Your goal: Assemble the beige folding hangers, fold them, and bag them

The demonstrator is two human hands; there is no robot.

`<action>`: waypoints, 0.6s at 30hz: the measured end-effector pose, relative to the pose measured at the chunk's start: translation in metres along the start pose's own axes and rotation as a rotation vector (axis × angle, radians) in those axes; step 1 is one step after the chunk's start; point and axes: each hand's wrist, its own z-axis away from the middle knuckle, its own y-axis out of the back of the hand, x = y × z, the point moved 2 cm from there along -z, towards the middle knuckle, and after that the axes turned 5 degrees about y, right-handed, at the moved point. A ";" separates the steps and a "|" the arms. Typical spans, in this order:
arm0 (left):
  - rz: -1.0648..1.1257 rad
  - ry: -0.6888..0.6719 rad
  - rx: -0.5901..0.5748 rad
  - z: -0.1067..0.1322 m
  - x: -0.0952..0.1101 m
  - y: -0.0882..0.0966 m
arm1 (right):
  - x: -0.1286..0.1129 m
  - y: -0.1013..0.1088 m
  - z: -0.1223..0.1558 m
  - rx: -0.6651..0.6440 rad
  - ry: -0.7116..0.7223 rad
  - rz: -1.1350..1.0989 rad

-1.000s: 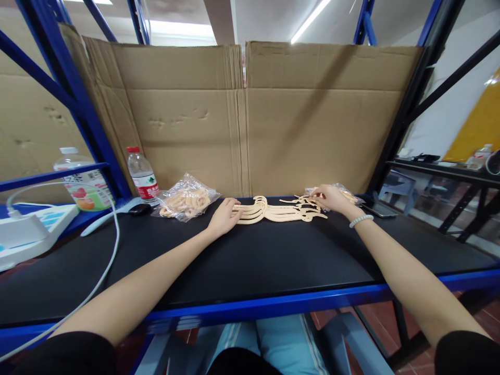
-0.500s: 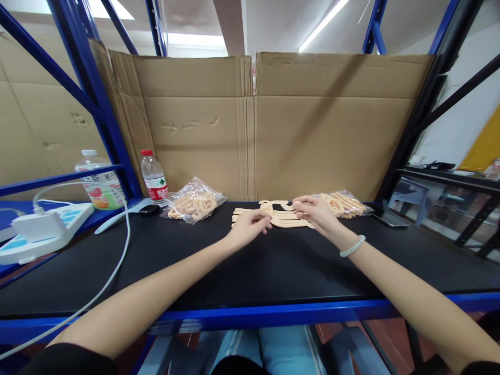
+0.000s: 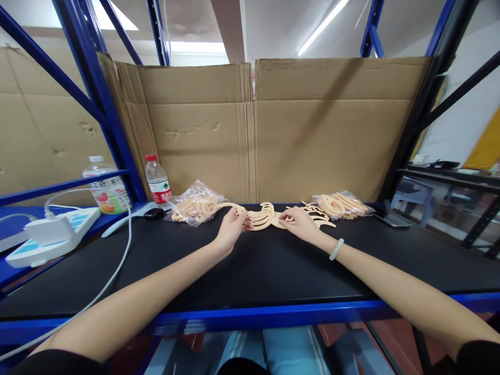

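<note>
Several beige folding clothes hangers [image 3: 269,214] lie in a fanned stack on the black tabletop, with their curved hooks close together at the middle. Their arms spread out to both sides. At the left arms, my left hand [image 3: 230,229] is closed, thumb and fingers pinching them. My right hand [image 3: 302,224] closes in a pinch on the hangers just right of the hooks, wearing a pale beaded bracelet [image 3: 336,249]. My fingers partly cover the arms, so which hangers each hand grips is hard to make out.
Clear bags of beige parts lie at left [image 3: 197,205] and right [image 3: 342,204]. A phone [image 3: 392,217] rests at right. At left stand a red-capped bottle [image 3: 158,182], a larger bottle [image 3: 107,187] and a power strip [image 3: 54,237] with a white cable. Cardboard [image 3: 332,130] walls the back.
The hanger arms, lying together before, now spread out to left and right. My left hand has moved left and my right hand slightly left and down, both now pinching the hangers.
</note>
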 end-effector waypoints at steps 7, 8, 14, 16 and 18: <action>0.043 0.049 0.049 0.004 -0.003 0.026 | 0.013 -0.018 0.001 -0.097 0.062 0.177; 0.055 0.049 0.051 0.003 -0.003 0.026 | 0.013 -0.017 0.002 -0.087 0.052 0.140; 0.150 0.012 -0.059 0.004 0.003 0.019 | 0.015 0.000 0.007 -0.030 -0.056 -0.264; 0.174 0.028 -0.084 0.005 0.003 0.017 | 0.012 0.005 0.006 -0.037 -0.080 -0.369; 0.189 0.048 -0.100 0.005 0.002 0.017 | 0.008 0.010 0.004 -0.055 -0.092 -0.443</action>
